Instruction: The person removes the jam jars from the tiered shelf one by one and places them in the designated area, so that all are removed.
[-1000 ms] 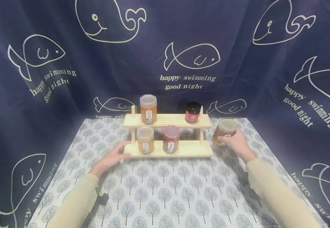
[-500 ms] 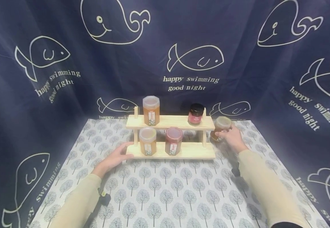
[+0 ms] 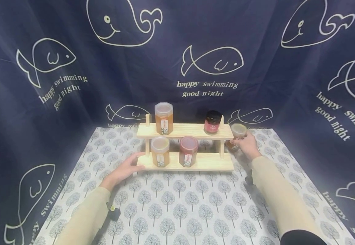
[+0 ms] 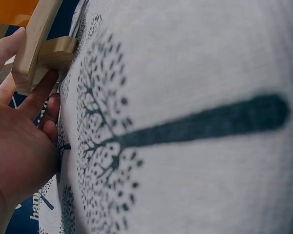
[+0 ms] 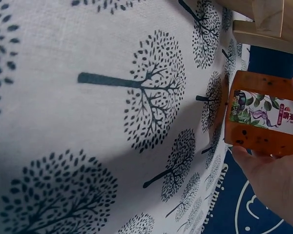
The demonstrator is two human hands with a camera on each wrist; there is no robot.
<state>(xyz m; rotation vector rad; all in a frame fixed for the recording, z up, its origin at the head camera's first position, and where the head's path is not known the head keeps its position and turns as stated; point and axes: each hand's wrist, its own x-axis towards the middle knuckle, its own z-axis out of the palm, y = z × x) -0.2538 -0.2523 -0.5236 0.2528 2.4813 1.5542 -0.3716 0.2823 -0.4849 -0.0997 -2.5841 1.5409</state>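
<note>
Beside the right end of a two-tier wooden display rack [image 3: 209,164], my right hand [image 3: 248,147] grips an octagonal jar of amber preserve with dark specks [image 5: 266,84]. Its translucent lid [image 3: 238,128] faces up, and its base is right at the tablecloth in the right wrist view. My left hand [image 3: 125,170] holds the left end of the lower shelf, with the thumb [image 4: 10,46] on one side and fingers [image 4: 39,92] on the other. The lower shelf bears a golden jar [image 3: 160,151] and a reddish jar [image 3: 188,151].
On the upper shelf stand a tall amber jar [image 3: 164,119] at the left and a small black-lidded jar [image 3: 212,121] at the right. A tree-patterned tablecloth [image 3: 177,217] covers the table. Dark blue fish-print curtains [image 3: 152,68] surround it at the back and sides.
My right hand has brought its jar inward and back, closer to the rack's right end. My left hand keeps its hold on the shelf. The head view has shifted slightly.
</note>
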